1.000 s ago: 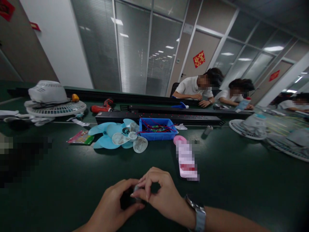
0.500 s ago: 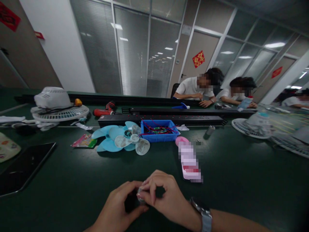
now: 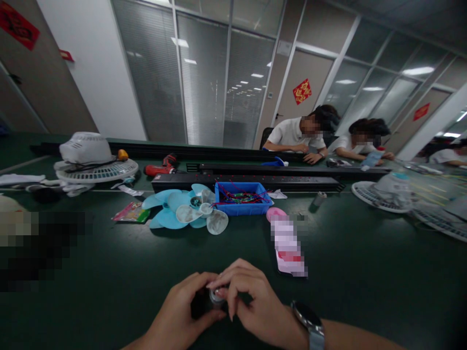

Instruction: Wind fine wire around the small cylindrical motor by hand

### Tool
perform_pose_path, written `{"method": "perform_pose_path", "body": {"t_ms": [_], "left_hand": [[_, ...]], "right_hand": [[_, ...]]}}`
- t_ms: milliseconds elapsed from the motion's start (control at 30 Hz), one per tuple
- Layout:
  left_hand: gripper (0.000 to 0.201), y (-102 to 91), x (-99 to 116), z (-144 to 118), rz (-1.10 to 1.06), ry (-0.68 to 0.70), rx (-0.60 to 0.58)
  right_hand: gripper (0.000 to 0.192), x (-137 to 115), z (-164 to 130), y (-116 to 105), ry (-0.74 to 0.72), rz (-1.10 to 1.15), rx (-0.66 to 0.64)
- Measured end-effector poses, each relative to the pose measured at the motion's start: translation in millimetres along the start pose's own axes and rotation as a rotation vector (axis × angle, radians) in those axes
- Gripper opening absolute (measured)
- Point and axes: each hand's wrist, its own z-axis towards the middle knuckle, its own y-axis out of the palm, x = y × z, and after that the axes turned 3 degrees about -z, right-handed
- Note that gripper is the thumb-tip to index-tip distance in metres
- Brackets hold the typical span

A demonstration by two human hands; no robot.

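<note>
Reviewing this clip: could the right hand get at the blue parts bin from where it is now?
Probably yes, but not freely. Bare green table lies between the right hand and the blue parts bin, but the fingers are pinching a small metal-capped part that the left hand also holds.

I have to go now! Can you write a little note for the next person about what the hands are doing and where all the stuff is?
Left hand: wrapped around a small dark part, low over the green table.
Right hand: fingertips pinching the silver cap on top of that part.
Farther back: blue fan blades, blue bin of wires, red power screwdriver.
Done: part and cap are together in hand.
Left: can't tell whether the cap is fully seated.
</note>
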Motion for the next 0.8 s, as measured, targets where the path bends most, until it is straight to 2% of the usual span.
{"method": "perform_pose_path", "body": {"t_ms": [367,800], "left_hand": [[0.031,0.9,-3.1,0.4,-0.009,0.021,-0.004],[0.037,-1.0,0.0,0.6,0.026,0.019,-0.026]], "right_hand": [[0.035,-0.7,0.5,-0.3,0.027,0.044,0.002],[0.036,2.6,5.7,3.0,0.276,0.141,0.087]]}}
